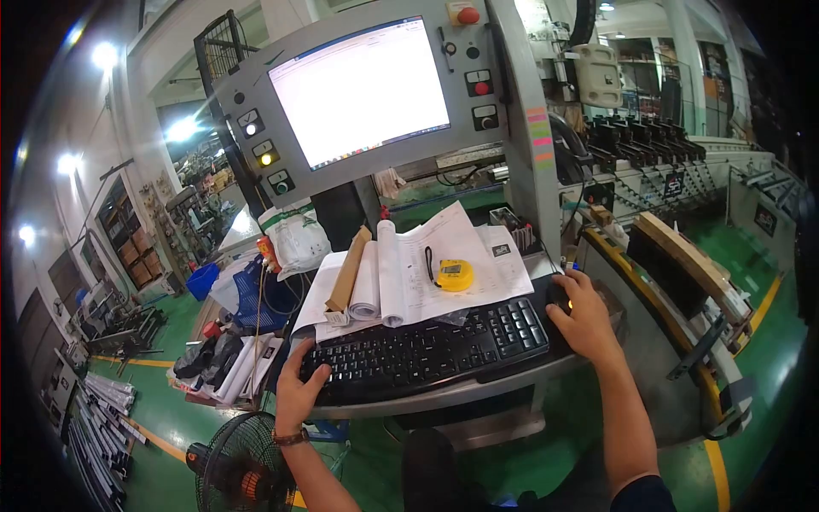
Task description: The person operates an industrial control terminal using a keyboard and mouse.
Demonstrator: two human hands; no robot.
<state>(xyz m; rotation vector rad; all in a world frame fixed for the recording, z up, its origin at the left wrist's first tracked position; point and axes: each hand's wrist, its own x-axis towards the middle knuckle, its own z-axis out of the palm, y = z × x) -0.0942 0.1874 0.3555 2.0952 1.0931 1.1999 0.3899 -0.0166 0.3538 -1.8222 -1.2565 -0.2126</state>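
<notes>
My left hand [296, 391] rests on the near left corner of a black keyboard [426, 346], thumb on its edge, fingers spread. My right hand [583, 317] lies over a black mouse [559, 296] beside the keyboard's number pad, cupping it. Both sit on a grey machine console shelf [444, 397]. Above them is a lit white screen [360, 89] in a grey control panel with buttons and a red stop knob [467, 14].
Rolled and flat paper drawings [401, 273], a cardboard tube [348, 271] and a yellow tape measure [455, 275] lie behind the keyboard. A floor fan [241, 468] stands below left. Wooden boards [687, 260] lean at right. Green floor with yellow lines surrounds the console.
</notes>
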